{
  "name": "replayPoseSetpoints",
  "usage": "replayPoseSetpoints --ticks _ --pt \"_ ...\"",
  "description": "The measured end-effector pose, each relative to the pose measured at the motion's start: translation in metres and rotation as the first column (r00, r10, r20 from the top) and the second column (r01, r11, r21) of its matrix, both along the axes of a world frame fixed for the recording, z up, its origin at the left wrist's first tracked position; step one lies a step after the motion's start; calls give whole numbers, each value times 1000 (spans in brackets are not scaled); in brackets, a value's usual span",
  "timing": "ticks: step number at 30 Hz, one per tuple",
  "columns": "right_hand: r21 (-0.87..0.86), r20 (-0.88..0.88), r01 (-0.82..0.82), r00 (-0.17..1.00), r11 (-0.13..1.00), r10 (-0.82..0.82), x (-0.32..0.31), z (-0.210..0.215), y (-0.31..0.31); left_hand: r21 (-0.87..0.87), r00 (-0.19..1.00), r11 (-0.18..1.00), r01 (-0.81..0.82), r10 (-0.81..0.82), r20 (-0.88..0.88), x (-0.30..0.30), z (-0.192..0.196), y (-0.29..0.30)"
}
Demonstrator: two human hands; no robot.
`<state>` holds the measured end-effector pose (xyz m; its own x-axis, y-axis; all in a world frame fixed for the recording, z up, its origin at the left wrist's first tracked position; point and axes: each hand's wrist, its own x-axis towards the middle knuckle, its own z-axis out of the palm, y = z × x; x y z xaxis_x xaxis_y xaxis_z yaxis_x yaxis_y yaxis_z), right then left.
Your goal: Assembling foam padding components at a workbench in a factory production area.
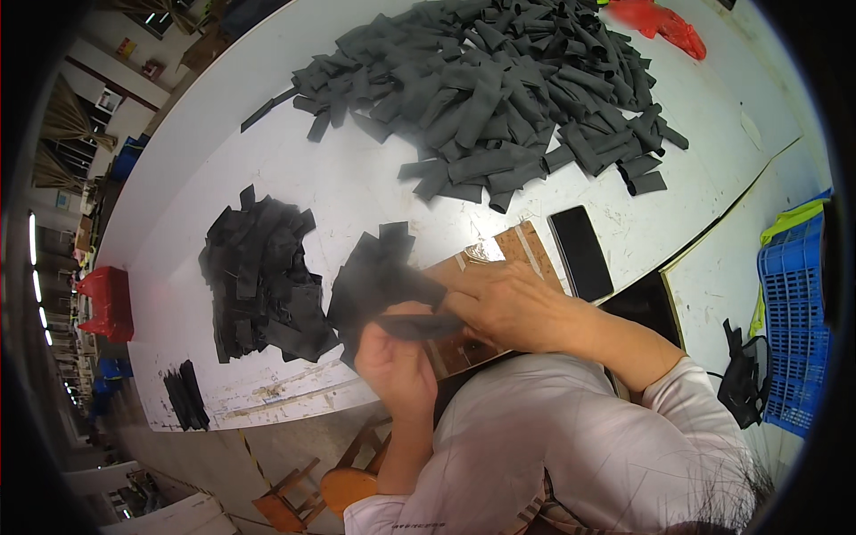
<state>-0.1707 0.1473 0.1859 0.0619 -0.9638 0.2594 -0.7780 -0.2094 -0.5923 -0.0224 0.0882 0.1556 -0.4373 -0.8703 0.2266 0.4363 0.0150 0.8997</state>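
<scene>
My left hand [397, 361] grips a dark fabric strip [419, 326] near the table's front edge. My right hand [513, 303] pinches the same strip from the right, over a brown ruled board [522, 245]. A small stack of black fabric pieces [379, 272] lies just left of both hands. Further left sits a bigger heap of black pieces [259, 281]. A large pile of grey fabric strips [499, 89] covers the far part of the white table [357, 187].
A black phone [580, 252] lies right of the board. Two black strips [185, 395] rest at the table's front left corner. A red bag [664, 22] lies far right. A blue crate [794, 321] stands at the right, wooden stools [321, 486] below the table edge.
</scene>
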Motion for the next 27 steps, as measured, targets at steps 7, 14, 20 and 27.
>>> replayPoseSetpoints --ticks 7,14,20,27 --pt "2 80 57 995 998 -57 -1 -55 4 198 974 954 226 -221 -47 -12 -9 4" --pt "-139 323 -13 945 990 57 -4 -65 8 -99 864 922 374 -308 399 -23 5 -4" --pt "11 302 32 953 999 -34 1 -74 6 12 890 965 261 -246 385 -23 10 8" --pt "100 82 41 995 994 -50 -7 -45 6 -168 979 966 195 -182 92 -10 -5 -3"
